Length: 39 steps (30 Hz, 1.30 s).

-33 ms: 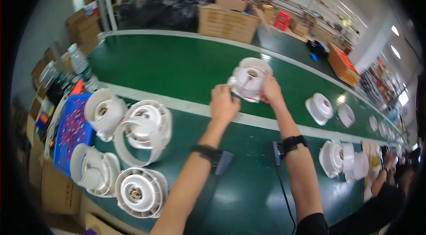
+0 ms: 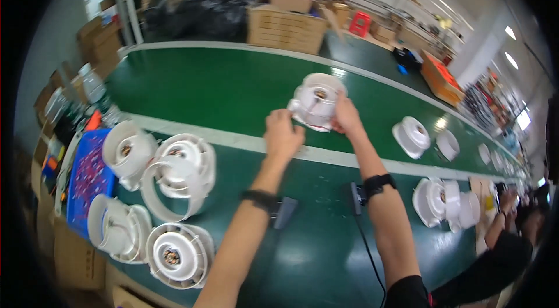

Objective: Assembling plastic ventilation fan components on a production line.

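Observation:
Over the green conveyor belt [image 2: 204, 75] I hold a white plastic fan housing [image 2: 314, 107], tilted, with a copper-wound motor at its centre. My right hand [image 2: 347, 114] is closed round its right side. At its lower left edge are the curled fingers and thumb of my left hand [image 2: 282, 136]; exactly how they grip the edge is partly hidden. More white housings stand on the near table at left: one with a raised collar [image 2: 125, 154], one behind a loose white ring [image 2: 152, 188], and another with a ribbed rim [image 2: 177, 255].
A blue tray [image 2: 108, 177] of small reddish pieces and plastic bottles [image 2: 96, 87] stand far left. White housings lie right, on the belt [image 2: 412, 136] and table [image 2: 431, 200]. A black cable [image 2: 370, 250] runs beside my right forearm. A co-worker's hand [image 2: 506, 200] is far right.
The whole view has shifted slightly, so most things sit a little further left in the picture. Both hands stay at the same housing, with no clear change in grip.

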{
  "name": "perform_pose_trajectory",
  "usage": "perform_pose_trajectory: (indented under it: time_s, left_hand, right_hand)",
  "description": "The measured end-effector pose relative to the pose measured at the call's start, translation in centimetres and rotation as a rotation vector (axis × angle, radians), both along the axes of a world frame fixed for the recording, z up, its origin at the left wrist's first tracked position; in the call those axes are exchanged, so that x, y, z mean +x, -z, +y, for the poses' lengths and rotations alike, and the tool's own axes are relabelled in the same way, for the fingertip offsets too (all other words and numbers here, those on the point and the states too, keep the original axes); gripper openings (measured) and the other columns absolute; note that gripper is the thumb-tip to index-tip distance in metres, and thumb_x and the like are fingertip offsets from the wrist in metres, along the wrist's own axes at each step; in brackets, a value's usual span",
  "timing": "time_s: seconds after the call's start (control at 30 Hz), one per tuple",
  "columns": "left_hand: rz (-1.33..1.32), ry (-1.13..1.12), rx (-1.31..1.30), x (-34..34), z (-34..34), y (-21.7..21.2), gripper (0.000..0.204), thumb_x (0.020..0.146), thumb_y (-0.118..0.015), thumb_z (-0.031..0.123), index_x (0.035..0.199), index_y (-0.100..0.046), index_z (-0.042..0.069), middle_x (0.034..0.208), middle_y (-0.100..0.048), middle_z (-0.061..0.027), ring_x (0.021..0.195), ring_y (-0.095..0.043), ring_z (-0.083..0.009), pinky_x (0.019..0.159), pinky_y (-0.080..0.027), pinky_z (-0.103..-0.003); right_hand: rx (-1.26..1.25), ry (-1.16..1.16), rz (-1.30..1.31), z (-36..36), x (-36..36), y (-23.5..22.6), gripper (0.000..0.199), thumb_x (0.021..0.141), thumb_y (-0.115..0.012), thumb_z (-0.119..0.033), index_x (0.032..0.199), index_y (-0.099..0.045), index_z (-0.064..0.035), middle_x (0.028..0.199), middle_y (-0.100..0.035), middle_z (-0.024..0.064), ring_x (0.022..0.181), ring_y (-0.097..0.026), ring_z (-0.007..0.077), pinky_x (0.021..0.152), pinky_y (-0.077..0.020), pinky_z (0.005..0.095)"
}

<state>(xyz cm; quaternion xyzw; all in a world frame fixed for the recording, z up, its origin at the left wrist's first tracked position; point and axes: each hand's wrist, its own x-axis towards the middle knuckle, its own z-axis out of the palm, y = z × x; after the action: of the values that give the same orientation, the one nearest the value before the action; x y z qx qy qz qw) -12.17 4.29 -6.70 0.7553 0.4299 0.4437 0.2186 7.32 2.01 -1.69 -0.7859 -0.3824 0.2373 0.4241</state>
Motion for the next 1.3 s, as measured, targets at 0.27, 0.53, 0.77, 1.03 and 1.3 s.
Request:
perform_pose_trajectory:
  time_s: [0.27,0.53,0.77,1.03,1.3]
  left_hand:
    - [-0.029,0.096,-0.054,1.6,0.1,0.3,0.031,0.08,-0.065,0.016,0.109,-0.058,0.007,0.114,-0.058,-0.0134,0.112,-0.054,-0.0332,0.093,-0.047,-0.044]
    - [0.004,0.2,-0.107,0.9,0.1,-0.4,0.014,0.083,-0.063,0.012,0.094,-0.067,0.006,0.095,-0.069,-0.0091,0.086,-0.066,-0.0238,0.077,-0.053,-0.034]
    - [-0.147,0.18,-0.048,0.5,1.0,0.2,0.009,0.085,-0.062,0.003,0.092,-0.067,0.0,0.083,-0.07,-0.0092,0.079,-0.068,-0.0169,0.067,-0.054,-0.029]
    - [-0.205,0.136,-0.08,1.2,0.1,-0.1,0.006,0.081,-0.063,0.004,0.084,-0.065,-0.001,0.072,-0.067,-0.0095,0.068,-0.065,-0.0172,0.065,-0.051,-0.03]
    - [-0.185,0.106,-0.129,0.8,0.7,0.3,0.007,0.081,-0.065,0.009,0.085,-0.067,0.004,0.073,-0.069,-0.0109,0.067,-0.067,-0.0216,0.065,-0.053,-0.033]
  right_hand:
    - [0.212,0.025,0.256,-5.5,0.7,0.6,0.077,0.099,-0.03,-0.059,0.151,-0.022,-0.0026,0.064,-0.064,0.0157,0.042,-0.054,0.0197,0.037,-0.042,0.0315]
    - [0.405,-0.114,0.529,-10.4,1.8,2.4,0.058,0.098,-0.051,-0.028,0.15,-0.034,-0.0059,0.111,-0.065,0.0138,0.089,-0.066,0.021,0.066,-0.0561,0.0348]
    - [0.356,-0.217,0.49,-7.8,1.1,2.9,0.063,0.095,-0.057,-0.021,0.151,-0.031,-0.0052,0.145,-0.046,0.0123,0.126,-0.052,0.0265,0.087,-0.0555,0.0412]
    - [0.338,-0.246,0.377,-4.1,2.5,3.7,0.046,0.08,-0.048,-0.001,0.127,-0.049,-0.0048,0.134,-0.053,0.0143,0.101,-0.057,0.0192,0.073,-0.0563,0.0354]
    - [0.233,-0.451,0.264,-3.3,1.6,3.0,0.021,0.092,-0.052,-0.003,0.112,-0.057,-0.0056,0.113,-0.065,0.0091,0.104,-0.062,0.0173,0.076,-0.0543,0.031]
